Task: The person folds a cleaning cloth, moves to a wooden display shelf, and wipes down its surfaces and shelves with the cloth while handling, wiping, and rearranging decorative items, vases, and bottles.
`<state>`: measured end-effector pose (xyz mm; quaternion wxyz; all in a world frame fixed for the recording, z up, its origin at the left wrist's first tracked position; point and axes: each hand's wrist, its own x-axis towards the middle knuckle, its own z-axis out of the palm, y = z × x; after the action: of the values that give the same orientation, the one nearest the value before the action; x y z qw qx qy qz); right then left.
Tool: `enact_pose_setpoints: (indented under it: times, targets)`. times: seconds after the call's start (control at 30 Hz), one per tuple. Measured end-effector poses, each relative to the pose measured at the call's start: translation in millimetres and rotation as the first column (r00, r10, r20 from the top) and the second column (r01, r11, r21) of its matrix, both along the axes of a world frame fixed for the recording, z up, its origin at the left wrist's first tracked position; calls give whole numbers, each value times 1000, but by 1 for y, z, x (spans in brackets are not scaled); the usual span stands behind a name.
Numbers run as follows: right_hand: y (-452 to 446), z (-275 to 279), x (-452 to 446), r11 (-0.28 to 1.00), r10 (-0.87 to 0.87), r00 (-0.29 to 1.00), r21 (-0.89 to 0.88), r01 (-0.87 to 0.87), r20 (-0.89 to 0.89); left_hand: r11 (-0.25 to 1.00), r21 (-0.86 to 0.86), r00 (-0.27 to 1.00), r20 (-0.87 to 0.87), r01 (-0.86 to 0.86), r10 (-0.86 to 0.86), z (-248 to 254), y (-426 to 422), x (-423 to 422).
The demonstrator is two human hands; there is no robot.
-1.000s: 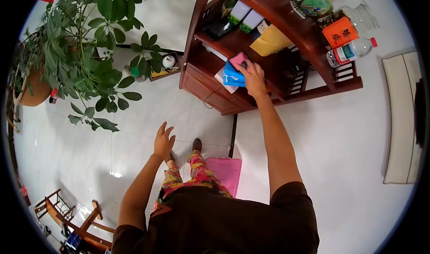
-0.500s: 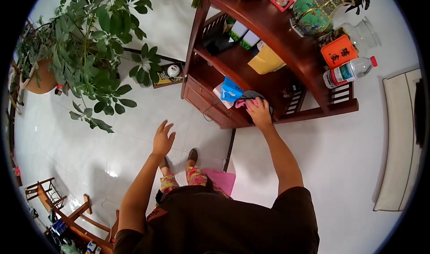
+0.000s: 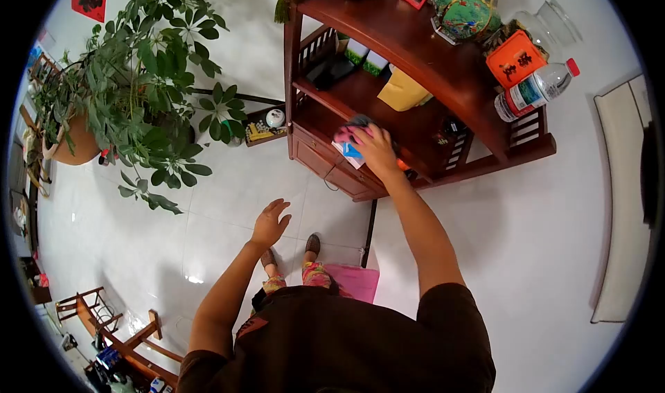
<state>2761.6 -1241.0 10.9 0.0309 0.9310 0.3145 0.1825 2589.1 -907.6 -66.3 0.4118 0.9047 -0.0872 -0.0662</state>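
Note:
My right hand grips a soft pink and dark grey cloth at the lower shelf of the wooden cabinet. Partly under it lies a blue and white packet, mostly covered by the cloth and hand. Something orange shows just beside my right wrist, too hidden to name. In the air over the floor, my left hand holds nothing, with its fingers apart.
On the cabinet stand a green vase, a glass jar, an orange box and a plastic bottle. A yellow envelope lies on a middle shelf. Leafy plants and a small tray are left.
My right hand has moved left along the shelf with the cloth, now over the blue packet. My left hand has shifted slightly right and down in view; the whole view has shifted a little.

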Motion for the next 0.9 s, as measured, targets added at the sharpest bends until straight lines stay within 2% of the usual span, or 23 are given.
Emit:
enact_pose_setpoints:
  times: [0.13,0.23,0.27,0.4,0.5,0.57,0.63,0.73,0.83,0.9]
  targets:
    - [-68,-20,-63,992,-130,986,18,129,109,999,29,999,-8,-31,32,-16,28,-14]
    - [-93,-18,-91,979,-177,977,-82,187,121,997,60,995,-78,-55,59,-24,54,-31]
    - [-93,-21,-89,981,-190,980,-34,192,62,995,73,992,-100,-63,70,-25,61,-35]
    - [-29,-4,-64,983,-102,993,159,91,63,993,68,986,-126,-102,109,-38,75,-45]
    - [45,16,-24,978,33,994,203,-53,102,992,33,981,-147,-124,127,-51,67,-54]
    - [86,26,9,960,65,977,253,-117,205,990,11,980,-141,-138,138,-55,54,-52]
    - [107,20,41,962,40,963,249,-109,266,993,-13,982,-151,-119,116,-51,41,-48]
    - [95,-7,60,986,-92,991,145,78,98,989,-60,981,-149,-134,124,-34,31,-35]
    - [71,-30,42,997,50,997,63,-53,52,984,-98,986,-90,-151,142,-20,34,-19]
    - [65,-11,19,986,156,988,65,-155,-20,975,-116,976,-129,-189,174,-12,37,0]
